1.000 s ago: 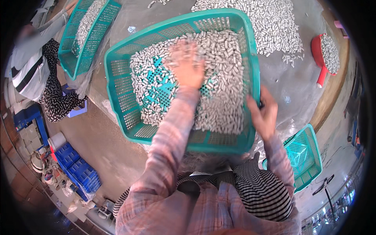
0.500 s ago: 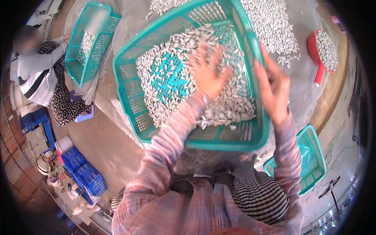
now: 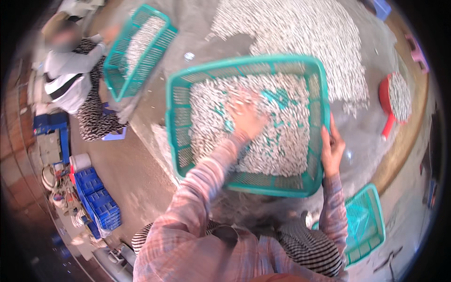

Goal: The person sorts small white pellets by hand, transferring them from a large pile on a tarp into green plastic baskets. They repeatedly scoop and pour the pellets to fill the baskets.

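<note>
Our blurred left fingers [image 3: 238,110] are lying spread amid the basket's [image 3: 282,185] pellets [image 3: 286,160]; right fingers [image 3: 334,125] are clasping its right rim.

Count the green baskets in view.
3: the central basket, the upper-left basket beside a co-worker, and the lower-right basket, partly behind the right forearm. Nested ones could be hidden.

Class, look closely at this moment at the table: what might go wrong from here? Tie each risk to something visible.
1. The right hand is at only one side of the basket, so a hard push by the left hand among the pieces might shift it.
2. The red scoop, full of similar pieces, sits near the table's edge; a knock could spill it.
</note>
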Tool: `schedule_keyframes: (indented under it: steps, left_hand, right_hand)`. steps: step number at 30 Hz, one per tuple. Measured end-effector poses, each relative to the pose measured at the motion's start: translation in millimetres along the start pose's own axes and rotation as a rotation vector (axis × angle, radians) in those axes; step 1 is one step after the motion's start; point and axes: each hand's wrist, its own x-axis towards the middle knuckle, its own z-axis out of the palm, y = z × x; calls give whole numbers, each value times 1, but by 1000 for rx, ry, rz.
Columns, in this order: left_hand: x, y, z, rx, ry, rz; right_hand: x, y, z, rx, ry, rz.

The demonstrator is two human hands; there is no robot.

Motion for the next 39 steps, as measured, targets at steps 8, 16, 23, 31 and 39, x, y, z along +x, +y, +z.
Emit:
schedule_keyframes:
  steps: [8, 16, 23, 31, 39]
  left_hand:
    - [-87, -35, -107, -295, -856, 647]
    - [-73, -146, -185, -449, 316, -40]
    - [-53, -324, -153, -267, 497, -585]
    - [-11, -415, -90, -300, 627, -732]
    - [27, -413, -82, -323, 595, -857]
  right_hand:
    - [7, 73, 5, 356, 3, -112]
    - [7, 65, -5, 184, 3, -187]
    - [8, 79, -14, 41, -37, -149]
    - [2, 74, -14, -245, 59, -244]
    - [2, 76, -23, -256, 57, -171]
